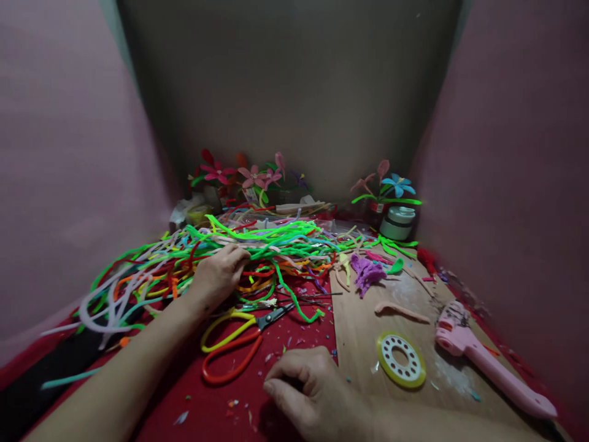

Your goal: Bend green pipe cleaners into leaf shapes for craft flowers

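– What is the left hand (pixel 221 269) doing?
– It lies just beyond the scissors (pixel 261 324), fingertips among the fuzzy stems (pixel 285 242); whether they grip one or merely touch, I cannot tell
– And the right hand (pixel 317 387)?
– Nearer the person than the scissors and to their right, released, fingers loosely curled towards the thumb
– So where exactly is that heap of stems?
– Beyond the scissors, spreading well out to their left: bright green on top, with orange, red and pale lilac showing below. One green stem (pixel 294 299) bends down close to the blades
– What are the scissors lying on?
– Red cloth (pixel 216 399), sprinkled with tiny scraps; one handle loop is yellow, the other red
– Anything to their right?
– A wooden board (pixel 356 344), carrying a yellow-edged tape roll (pixel 421 371), a crumpled purple bunch (pixel 367 274) and, farthest right of the scissors, a pink tool (pixel 488 365) with a long handle
– And farther back?
– Well beyond the scissors, a pink flower (pixel 252 177); beyond and to their right, a blue flower (pixel 398 184) above a lidded jar (pixel 399 222)
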Motion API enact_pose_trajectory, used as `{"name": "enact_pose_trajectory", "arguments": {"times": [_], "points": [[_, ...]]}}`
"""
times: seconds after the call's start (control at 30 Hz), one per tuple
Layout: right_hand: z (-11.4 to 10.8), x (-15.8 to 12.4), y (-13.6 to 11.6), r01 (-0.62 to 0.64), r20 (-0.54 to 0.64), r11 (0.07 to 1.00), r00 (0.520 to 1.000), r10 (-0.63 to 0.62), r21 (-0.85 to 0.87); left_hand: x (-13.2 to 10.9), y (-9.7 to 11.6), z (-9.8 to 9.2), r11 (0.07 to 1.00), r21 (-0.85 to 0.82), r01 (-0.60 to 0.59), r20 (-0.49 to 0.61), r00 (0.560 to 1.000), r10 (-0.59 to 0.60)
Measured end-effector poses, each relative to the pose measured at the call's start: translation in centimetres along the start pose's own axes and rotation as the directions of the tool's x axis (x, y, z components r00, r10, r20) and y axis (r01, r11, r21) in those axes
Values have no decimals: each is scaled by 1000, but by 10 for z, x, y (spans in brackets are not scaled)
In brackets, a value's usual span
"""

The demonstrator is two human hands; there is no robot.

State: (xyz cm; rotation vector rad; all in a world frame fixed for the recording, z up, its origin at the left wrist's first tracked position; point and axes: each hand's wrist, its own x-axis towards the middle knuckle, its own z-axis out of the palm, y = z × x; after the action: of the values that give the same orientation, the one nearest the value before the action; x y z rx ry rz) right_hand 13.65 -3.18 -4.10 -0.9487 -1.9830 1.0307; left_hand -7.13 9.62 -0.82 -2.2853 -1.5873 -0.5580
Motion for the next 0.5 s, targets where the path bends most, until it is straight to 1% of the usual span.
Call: {"name": "enact_pose_trajectory", "arguments": {"times": [0.13,0.33,0.43,0.5], "points": [[-1,1,0,3,3,1000,1000,-3,3,-1,0,1,1000,1,23,16,1000,-23],[-1,0,-1,2,0,1000,1000,-2,-17,-2,3,2,1000,-23,2,45,999,-1],[0,0,1,17,3,1000,1000,-17,-20,-1,5,1,995,-90,29,0,1000,-29],[1,0,3,34,9,999,999,-34,-23,0,8,-1,985,-142,100,-61,992,-110]]}}
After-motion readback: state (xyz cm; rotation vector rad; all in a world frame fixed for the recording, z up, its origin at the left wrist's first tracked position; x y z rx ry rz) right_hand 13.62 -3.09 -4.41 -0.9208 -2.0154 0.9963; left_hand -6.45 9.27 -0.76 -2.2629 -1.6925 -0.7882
